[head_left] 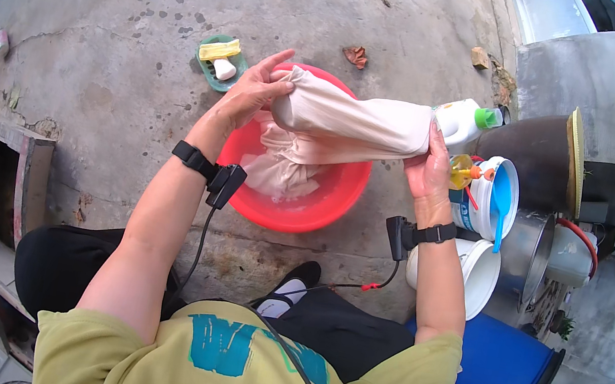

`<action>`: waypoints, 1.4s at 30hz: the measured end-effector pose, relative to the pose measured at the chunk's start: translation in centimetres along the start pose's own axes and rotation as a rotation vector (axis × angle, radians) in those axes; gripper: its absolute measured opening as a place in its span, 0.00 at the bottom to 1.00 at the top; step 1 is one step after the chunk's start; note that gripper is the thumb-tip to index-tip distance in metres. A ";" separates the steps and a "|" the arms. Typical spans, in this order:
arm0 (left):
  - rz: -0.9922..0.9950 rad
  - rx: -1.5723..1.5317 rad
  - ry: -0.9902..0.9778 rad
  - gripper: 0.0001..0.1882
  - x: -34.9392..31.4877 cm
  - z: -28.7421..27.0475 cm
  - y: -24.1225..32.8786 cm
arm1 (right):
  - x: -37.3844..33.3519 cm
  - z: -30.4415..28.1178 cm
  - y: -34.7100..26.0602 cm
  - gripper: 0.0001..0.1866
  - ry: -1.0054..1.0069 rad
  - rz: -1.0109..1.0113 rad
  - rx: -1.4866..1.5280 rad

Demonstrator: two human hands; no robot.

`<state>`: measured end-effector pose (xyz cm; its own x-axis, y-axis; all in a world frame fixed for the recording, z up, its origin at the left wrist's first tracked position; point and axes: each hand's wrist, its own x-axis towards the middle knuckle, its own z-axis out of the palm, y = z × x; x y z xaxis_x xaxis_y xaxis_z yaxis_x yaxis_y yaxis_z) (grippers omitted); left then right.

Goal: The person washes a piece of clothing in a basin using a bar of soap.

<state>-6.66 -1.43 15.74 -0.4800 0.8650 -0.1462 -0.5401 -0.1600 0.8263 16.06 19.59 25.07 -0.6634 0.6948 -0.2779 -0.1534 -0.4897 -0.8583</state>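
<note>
A wet cream cloth stretches between my two hands above a red basin. My left hand holds its left end, thumb on the fabric and some fingers reaching past it. At the other end, my right hand grips the cloth's edge. The lower part of the fabric hangs into the basin, bunched in cloudy water. Whether it is a garment or a plain cloth, I cannot tell.
Beyond my left hand is a green soap dish with a yellow bar and a white piece. Right of the basin stand a white jug with a green cap, white buckets, a metal pot and a blue barrel. A dry leaf lies ahead.
</note>
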 end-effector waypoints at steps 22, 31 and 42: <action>0.547 0.818 -0.240 0.49 0.7 7.0 2.2 | -4.3 3.9 -5.1 0.39 -0.386 0.238 -0.251; -0.026 0.284 -0.556 0.24 0.9 11.8 5.1 | -3.3 1.7 -1.9 0.24 -0.452 0.317 -0.557; 0.151 0.054 -0.126 0.17 -1.2 8.9 12.1 | -3.5 0.9 2.0 0.18 -0.498 0.199 -0.290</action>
<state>-6.48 -0.16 30.70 -0.4608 0.8862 0.0476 -0.4295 -0.2696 0.8619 17.41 15.69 24.72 -0.9324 0.2404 -0.2699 0.1681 -0.3725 -0.9127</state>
